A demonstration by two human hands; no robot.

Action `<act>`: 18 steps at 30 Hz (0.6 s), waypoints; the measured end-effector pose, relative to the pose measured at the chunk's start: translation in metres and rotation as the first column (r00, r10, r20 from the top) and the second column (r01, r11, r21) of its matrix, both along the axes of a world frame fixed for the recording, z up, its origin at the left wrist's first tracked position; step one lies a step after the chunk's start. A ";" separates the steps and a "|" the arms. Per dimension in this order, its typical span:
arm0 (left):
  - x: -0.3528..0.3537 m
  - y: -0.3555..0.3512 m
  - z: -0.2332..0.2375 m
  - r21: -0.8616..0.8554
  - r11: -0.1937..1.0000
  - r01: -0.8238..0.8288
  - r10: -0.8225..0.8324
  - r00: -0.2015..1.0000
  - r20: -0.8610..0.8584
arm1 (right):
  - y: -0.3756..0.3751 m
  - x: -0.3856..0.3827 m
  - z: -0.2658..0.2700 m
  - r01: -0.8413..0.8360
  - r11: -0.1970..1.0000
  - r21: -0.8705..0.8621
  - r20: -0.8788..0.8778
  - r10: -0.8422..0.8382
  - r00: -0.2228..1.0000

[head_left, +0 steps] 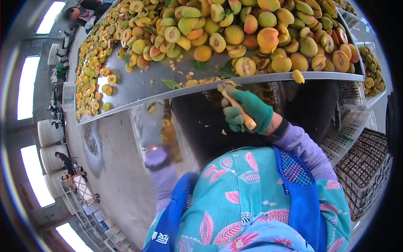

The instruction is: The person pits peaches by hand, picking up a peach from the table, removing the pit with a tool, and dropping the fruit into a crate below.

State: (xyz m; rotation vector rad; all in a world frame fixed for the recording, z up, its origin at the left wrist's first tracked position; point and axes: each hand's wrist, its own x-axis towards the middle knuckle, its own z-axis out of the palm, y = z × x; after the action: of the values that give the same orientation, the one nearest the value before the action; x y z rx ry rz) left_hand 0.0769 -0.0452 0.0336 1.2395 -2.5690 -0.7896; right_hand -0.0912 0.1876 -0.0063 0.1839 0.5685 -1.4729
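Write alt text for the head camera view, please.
A green-gloved right hand grips a tool near the edge of a metal table heaped with fruit, some of it halved. The grey-gloved left hand is blurred.

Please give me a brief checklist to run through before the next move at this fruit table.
1. Right hand gripping the wooden-handled tool: ok, fingers closed around it.
2. Left hand holding its fruit securely: cannot tell, the hand is blurred.
3. Gloves on both hands: ok, green on the right, grey on the left.
4. Fruit available on the metal table: ok, heaped ahead.
5. Table rim free of scraps: not ok, a yellow piece sits there.
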 end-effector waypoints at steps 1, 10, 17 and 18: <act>-0.007 -0.002 -0.001 -0.010 0.999 0.040 -0.040 0.999 -0.012 | 0.001 0.005 0.001 -0.028 0.997 0.076 -0.019 0.029 0.999; -0.205 -0.007 -0.036 -0.166 0.677 0.718 -0.597 0.666 0.447 | 0.002 -0.001 0.012 0.348 0.921 0.174 -0.330 -0.279 0.902; -0.111 0.011 -0.024 0.488 0.618 0.616 -0.161 0.707 -0.689 | -0.026 -0.005 -0.006 0.318 0.944 0.083 -0.976 0.012 0.217; -0.109 0.028 -0.020 0.194 0.765 0.613 -0.386 0.679 -0.624 | -0.030 -0.004 -0.002 0.315 0.946 0.077 -0.995 0.051 0.089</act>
State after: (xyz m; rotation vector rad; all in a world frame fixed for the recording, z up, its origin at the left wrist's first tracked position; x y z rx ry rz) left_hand -0.0318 -0.0176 0.0132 0.2086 -2.3015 -1.5721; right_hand -0.0953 0.1572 -0.0085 -0.7107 1.9890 -1.5219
